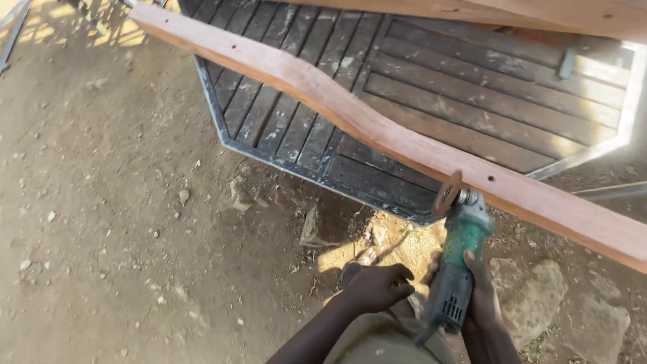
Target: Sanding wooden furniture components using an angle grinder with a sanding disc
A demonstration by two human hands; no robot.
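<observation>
Both hands are working: the right hand (482,296) is clamping the green-bodied angle grinder (458,259), the left hand (377,286) is curling loosely beside it, holding nothing visible. Its brown sanding disc (447,193) is meeting the long curved reddish timber plank's (377,131) edge. One-handed, it could kick and gouge. Underfoot, stony dirt ground (114,222); behind, a dark slatted steel-framed panel (472,94).

Two bare hands are seen, a left hand (377,286) and a right hand (482,296). One green angle grinder (458,259) is counted, fitted with one sanding disc (447,193). One long curved wooden beam (377,128) is counted, and a second plank (539,13) at the top edge. One metal-framed slatted panel (472,101) is seen. Two large stones (566,310) are counted on the dirt.
</observation>
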